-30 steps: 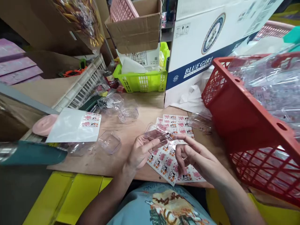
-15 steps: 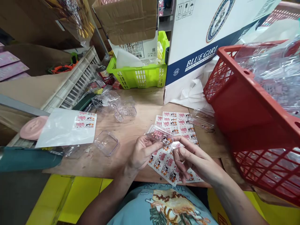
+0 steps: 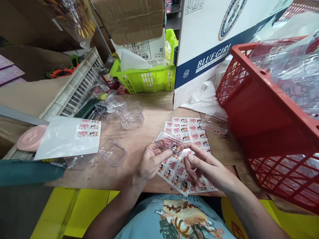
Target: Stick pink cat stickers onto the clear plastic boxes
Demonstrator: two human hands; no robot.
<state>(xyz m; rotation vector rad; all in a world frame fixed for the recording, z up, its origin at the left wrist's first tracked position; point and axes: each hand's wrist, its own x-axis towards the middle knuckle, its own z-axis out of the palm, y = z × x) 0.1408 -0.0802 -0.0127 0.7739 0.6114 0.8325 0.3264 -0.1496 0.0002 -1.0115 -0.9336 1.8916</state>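
Note:
Between the thumb and fingers of my left hand is a clear plastic box, held tilted above the sticker sheets. A pink sticker with cartoon cats lies on its face. The index fingertip of my right hand touches the right end of the box. Its thumb stands apart from that finger and the other fingers hang loosely bent, with nothing visible in them. Under both hands lie overlapping sheets of cat stickers. Another clear box lies at their upper right.
At right stands a red basket full of clear plastic boxes. A yellow-green basket and a large white carton stand behind. Loose clear box parts and a mostly peeled sticker sheet lie on the left.
The camera view has shifted slightly, so the surroundings sit a little further left and higher. Both hands keep nearly the same pose around the box.

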